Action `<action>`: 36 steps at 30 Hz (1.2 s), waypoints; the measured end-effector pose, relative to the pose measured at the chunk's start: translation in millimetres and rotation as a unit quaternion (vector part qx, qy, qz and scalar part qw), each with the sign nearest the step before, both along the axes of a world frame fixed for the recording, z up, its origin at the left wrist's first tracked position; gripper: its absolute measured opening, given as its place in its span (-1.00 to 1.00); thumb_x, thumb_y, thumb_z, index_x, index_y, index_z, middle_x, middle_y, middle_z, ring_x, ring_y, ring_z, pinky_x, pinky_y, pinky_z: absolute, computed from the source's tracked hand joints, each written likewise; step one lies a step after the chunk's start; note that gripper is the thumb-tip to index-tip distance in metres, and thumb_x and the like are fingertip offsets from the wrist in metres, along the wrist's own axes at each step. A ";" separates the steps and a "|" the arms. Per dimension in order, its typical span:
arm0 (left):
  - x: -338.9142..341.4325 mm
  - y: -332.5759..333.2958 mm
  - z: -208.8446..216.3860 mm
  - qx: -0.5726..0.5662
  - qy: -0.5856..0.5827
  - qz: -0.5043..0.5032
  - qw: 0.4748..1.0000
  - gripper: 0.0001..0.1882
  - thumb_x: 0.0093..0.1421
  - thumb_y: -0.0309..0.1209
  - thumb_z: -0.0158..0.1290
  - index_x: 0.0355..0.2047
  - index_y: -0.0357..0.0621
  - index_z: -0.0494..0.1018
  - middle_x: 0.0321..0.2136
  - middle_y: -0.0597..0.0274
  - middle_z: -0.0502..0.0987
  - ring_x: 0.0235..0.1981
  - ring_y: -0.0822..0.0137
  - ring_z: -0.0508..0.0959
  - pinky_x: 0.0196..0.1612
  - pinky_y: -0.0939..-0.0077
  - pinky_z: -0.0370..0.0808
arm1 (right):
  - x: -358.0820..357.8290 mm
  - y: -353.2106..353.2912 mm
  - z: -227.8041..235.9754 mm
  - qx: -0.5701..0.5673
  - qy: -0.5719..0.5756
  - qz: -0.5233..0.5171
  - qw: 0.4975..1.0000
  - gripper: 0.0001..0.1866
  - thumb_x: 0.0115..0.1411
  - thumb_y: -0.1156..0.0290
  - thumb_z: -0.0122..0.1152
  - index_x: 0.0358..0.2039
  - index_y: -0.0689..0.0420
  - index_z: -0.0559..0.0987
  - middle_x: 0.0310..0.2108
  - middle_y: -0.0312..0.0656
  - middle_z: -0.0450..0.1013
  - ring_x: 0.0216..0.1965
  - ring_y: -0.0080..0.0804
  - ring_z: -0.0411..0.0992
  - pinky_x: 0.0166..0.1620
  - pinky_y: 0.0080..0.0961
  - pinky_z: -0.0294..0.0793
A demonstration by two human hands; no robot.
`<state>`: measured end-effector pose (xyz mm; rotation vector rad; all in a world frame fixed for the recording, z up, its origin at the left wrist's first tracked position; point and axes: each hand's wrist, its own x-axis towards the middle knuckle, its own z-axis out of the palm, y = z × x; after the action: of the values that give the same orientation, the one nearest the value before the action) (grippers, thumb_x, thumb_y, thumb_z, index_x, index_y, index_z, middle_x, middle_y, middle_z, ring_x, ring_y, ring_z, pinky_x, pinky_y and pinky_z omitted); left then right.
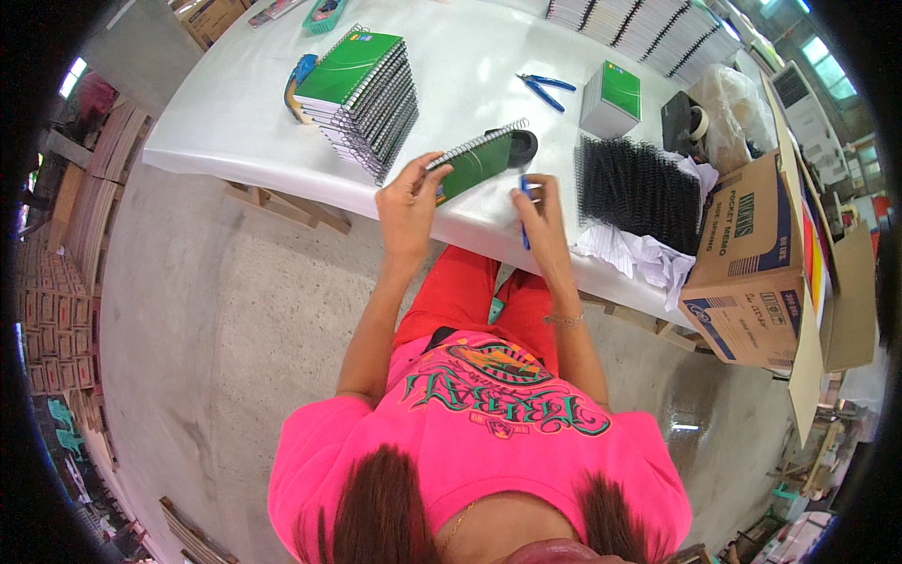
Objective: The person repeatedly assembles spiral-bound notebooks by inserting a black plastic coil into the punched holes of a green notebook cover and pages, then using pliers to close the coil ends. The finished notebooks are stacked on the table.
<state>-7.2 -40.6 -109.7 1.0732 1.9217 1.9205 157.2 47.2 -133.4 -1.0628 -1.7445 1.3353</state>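
My left hand (pixel 406 202) is closed on a green spiral notebook (pixel 477 167), holding it tilted above the table's near edge with its wire coil along the upper side. My right hand (pixel 545 214), just right of the notebook, is closed round a slim blue-handled tool (pixel 524 230) whose working end I cannot make out. Behind the notebook lies a black round object (pixel 524 148), partly covered by it. A tall stack of green spiral notebooks (pixel 357 70) stands to the left. Farther back lie blue-handled pliers (pixel 545 91).
On the white table (pixel 235 122), a block of unbound green-covered pads (pixel 613 99) stands near a pile of black plastic coils (pixel 639 193) on crumpled paper. An open cardboard box (pixel 742 254) is at the right edge. Bound stacks (pixel 648 33) line the back; a green basket (pixel 324 16) is far left.
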 end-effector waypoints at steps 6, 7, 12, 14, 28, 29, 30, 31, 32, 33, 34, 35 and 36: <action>-35.8 -11.3 95.3 0.017 0.059 0.072 0.996 -0.67 0.20 -0.44 0.22 -0.01 -0.15 0.57 -0.33 0.20 0.64 -0.32 0.57 0.54 -0.26 0.63 0.50 | -2.0 51.9 -41.1 0.267 -0.221 -0.194 0.918 -0.51 0.19 0.31 0.17 0.09 0.23 0.34 0.02 0.17 0.31 0.03 0.12 0.28 0.08 0.00 0.26; -46.2 -9.8 112.9 0.076 0.058 0.076 0.992 -0.65 0.19 -0.45 0.23 -0.01 -0.24 0.55 -0.37 0.23 0.62 -0.37 0.59 0.51 -0.30 0.67 0.47 | -4.8 51.9 -44.4 0.278 -0.224 -0.202 0.912 -0.49 0.19 0.32 0.17 0.11 0.23 0.33 0.03 0.17 0.29 0.05 0.13 0.26 0.10 0.01 0.24; -132.8 7.3 134.3 0.166 0.038 0.058 0.984 -0.64 0.16 -0.40 0.26 -0.08 -0.37 0.54 -0.40 0.22 0.60 -0.41 0.56 0.51 -0.32 0.70 0.44 | -8.9 49.0 -50.5 0.314 -0.203 -0.207 0.904 -0.42 0.17 0.39 0.22 0.18 0.21 0.30 0.11 0.20 0.20 0.15 0.19 0.15 0.20 0.05 0.15; -160.1 15.1 119.0 0.157 0.004 0.044 0.987 -0.65 0.16 -0.37 0.27 -0.12 -0.36 0.55 -0.39 0.22 0.59 -0.41 0.56 0.50 -0.32 0.70 0.42 | -5.7 49.0 -49.7 0.322 -0.168 -0.192 0.912 -0.44 0.15 0.44 0.23 0.17 0.18 0.33 0.13 0.20 0.17 0.18 0.20 0.11 0.22 0.04 0.13; -182.7 21.7 52.5 0.121 -0.097 0.111 0.982 -0.62 0.13 -0.31 0.30 -0.18 -0.35 0.51 -0.31 0.21 0.53 -0.32 0.49 0.47 -0.23 0.66 0.40 | 29.7 101.9 -1.8 0.330 -0.139 -0.244 0.901 -0.50 0.10 0.38 0.30 0.09 -0.08 0.47 0.09 0.00 0.19 0.13 0.05 0.17 0.20 -0.03 0.15; -183.0 21.2 50.9 0.118 -0.100 0.112 0.982 -0.62 0.14 -0.31 0.30 -0.18 -0.35 0.50 -0.30 0.20 0.53 -0.30 0.48 0.47 -0.21 0.66 0.40 | 30.3 108.1 3.0 0.317 -0.140 -0.254 0.903 -0.51 0.10 0.37 0.30 0.09 -0.08 0.47 0.10 0.00 0.20 0.14 0.05 0.16 0.19 -0.02 0.16; -183.0 22.3 49.1 0.115 -0.105 0.111 0.982 -0.62 0.14 -0.31 0.30 -0.17 -0.35 0.50 -0.29 0.19 0.52 -0.28 0.48 0.47 -0.18 0.65 0.39 | 31.2 115.1 7.9 0.305 -0.142 -0.265 0.904 -0.51 0.11 0.36 0.29 0.09 -0.08 0.47 0.10 -0.01 0.20 0.14 0.05 0.16 0.19 0.00 0.16; -183.0 21.9 49.0 0.116 -0.105 0.107 0.982 -0.62 0.14 -0.30 0.30 -0.17 -0.35 0.50 -0.28 0.19 0.52 -0.27 0.47 0.47 -0.17 0.64 0.39 | 32.2 124.0 11.7 0.293 -0.142 -0.276 0.904 -0.51 0.12 0.35 0.29 0.10 -0.09 0.46 0.10 -0.01 0.20 0.15 0.04 0.16 0.19 0.02 0.17; -183.0 20.6 48.8 0.116 -0.106 0.104 0.982 -0.62 0.14 -0.29 0.29 -0.17 -0.34 0.50 -0.28 0.20 0.52 -0.26 0.46 0.47 -0.15 0.62 0.39 | 35.0 135.8 13.4 0.294 -0.144 -0.277 0.903 -0.53 0.16 0.28 0.26 0.10 -0.07 0.45 0.10 -0.01 0.21 0.16 0.04 0.15 0.17 0.06 0.18; -182.0 22.1 47.8 0.116 -0.107 0.098 0.983 -0.61 0.15 -0.29 0.29 -0.16 -0.34 0.50 -0.27 0.20 0.52 -0.25 0.45 0.46 -0.14 0.60 0.39 | 37.4 146.9 14.4 0.298 -0.130 -0.290 0.900 -0.54 0.18 0.25 0.24 0.11 -0.05 0.45 0.10 0.00 0.21 0.16 0.05 0.15 0.17 0.06 0.18; -182.7 21.0 47.4 0.109 -0.101 0.098 0.984 -0.61 0.16 -0.27 0.28 -0.15 -0.32 0.49 -0.25 0.19 0.51 -0.23 0.44 0.45 -0.13 0.58 0.39 | 37.5 157.3 16.0 0.302 -0.115 -0.301 0.897 -0.54 0.20 0.21 0.22 0.11 -0.04 0.44 0.11 0.01 0.21 0.16 0.07 0.15 0.17 0.06 0.18; -183.9 18.8 47.4 0.103 -0.095 0.099 0.985 -0.60 0.17 -0.24 0.27 -0.14 -0.31 0.49 -0.23 0.17 0.50 -0.21 0.42 0.44 -0.11 0.55 0.39 | 37.4 168.0 18.1 0.305 -0.100 -0.312 0.894 -0.54 0.22 0.18 0.20 0.12 -0.03 0.43 0.11 0.02 0.21 0.17 0.08 0.15 0.17 0.06 0.18; -183.3 20.5 47.0 0.096 -0.089 0.096 0.987 -0.59 0.18 -0.22 0.26 -0.13 -0.30 0.49 -0.21 0.16 0.49 -0.18 0.41 0.44 -0.10 0.53 0.39 | 41.1 182.6 16.2 0.299 -0.087 -0.309 0.898 -0.50 0.26 0.07 0.13 0.14 0.02 0.41 0.13 0.09 0.20 0.15 0.12 0.17 0.17 0.08 0.18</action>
<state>-190.5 -20.1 -62.6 0.7529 1.8289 2.2603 198.3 229.8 -117.3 -1.2331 -1.5758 0.2837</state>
